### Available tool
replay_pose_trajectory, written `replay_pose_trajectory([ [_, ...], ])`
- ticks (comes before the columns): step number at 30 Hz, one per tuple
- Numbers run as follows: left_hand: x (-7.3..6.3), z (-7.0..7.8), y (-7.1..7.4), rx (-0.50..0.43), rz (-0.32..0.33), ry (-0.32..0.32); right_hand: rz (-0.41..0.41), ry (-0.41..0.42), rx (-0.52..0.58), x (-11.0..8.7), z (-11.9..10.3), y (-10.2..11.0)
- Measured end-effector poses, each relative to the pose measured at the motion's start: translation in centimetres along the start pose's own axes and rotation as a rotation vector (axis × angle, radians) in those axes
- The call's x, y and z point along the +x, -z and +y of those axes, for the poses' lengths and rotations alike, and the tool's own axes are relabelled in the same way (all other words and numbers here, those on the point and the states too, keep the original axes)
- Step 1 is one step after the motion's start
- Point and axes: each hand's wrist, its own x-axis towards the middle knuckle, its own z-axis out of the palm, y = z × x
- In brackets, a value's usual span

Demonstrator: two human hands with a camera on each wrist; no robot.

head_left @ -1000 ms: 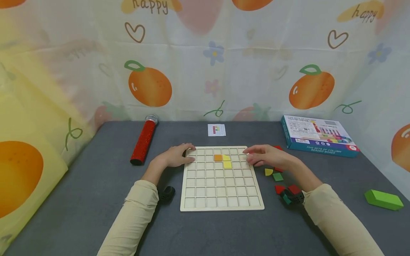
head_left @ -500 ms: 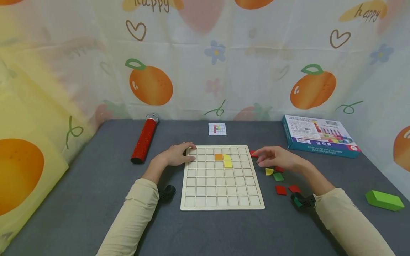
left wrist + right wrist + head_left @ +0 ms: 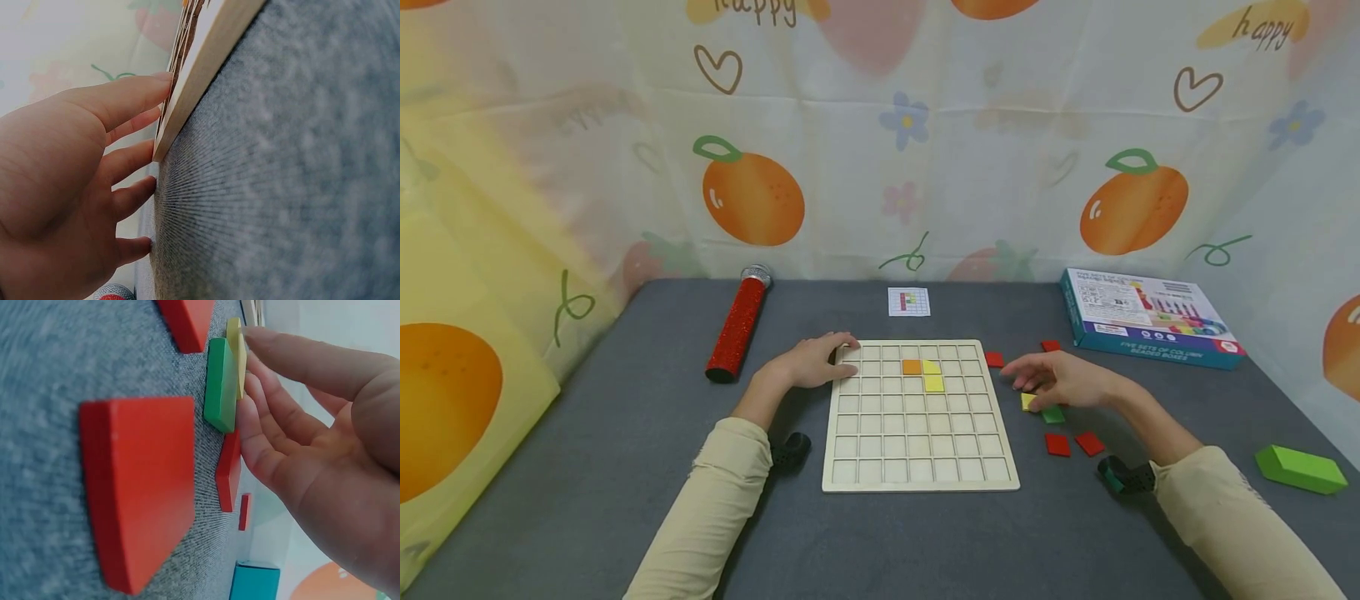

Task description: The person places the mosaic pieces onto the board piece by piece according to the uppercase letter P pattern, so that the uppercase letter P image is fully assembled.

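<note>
In the head view, a wooden grid board (image 3: 917, 425) lies on the grey table. An orange square tile (image 3: 912, 367) and two yellow tiles (image 3: 933, 383) sit in its cells. My left hand (image 3: 811, 362) rests at the board's far left corner, thumb on the rim and fingers along the edge. To the right of the board, my right hand (image 3: 1067, 379) reaches over loose tiles with its fingers loosely bent. Its thumb tip is right at a yellow rounded tile (image 3: 241, 359), beside a green tile (image 3: 220, 384). A red tile (image 3: 230, 472) lies partly behind the fingers.
More red tiles (image 3: 1057, 445) lie nearer me and beside the board's right edge. A small pattern card (image 3: 908, 302) is behind the board. A red microphone (image 3: 737, 329) lies left, a boxed set (image 3: 1150, 321) back right, and a green block (image 3: 1300, 469) far right.
My right hand has moved from the board's right edge to the loose tiles, rightward and toward me. A red tile now shows beside the board. My left hand stays at the corner.
</note>
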Motion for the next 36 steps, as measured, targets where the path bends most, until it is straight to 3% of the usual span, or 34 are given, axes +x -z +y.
replay_pose_trajectory([
  [6,0.00,0.10,0.04,0.000,-0.003,0.005,-0.001,0.009,-0.023,-0.17,-0.20,0.00],
  [17,0.06,-0.05,-0.05,0.005,-0.001,0.010,0.155,0.001,-0.078,0.22,-0.24,-0.25],
  [29,0.09,-0.17,-0.15,0.008,0.003,0.001,0.212,-0.013,-0.100,0.42,0.00,-0.24],
  [36,-0.01,0.12,-0.04,0.005,0.003,0.018,0.251,-0.018,-0.170,0.52,0.11,-0.34],
])
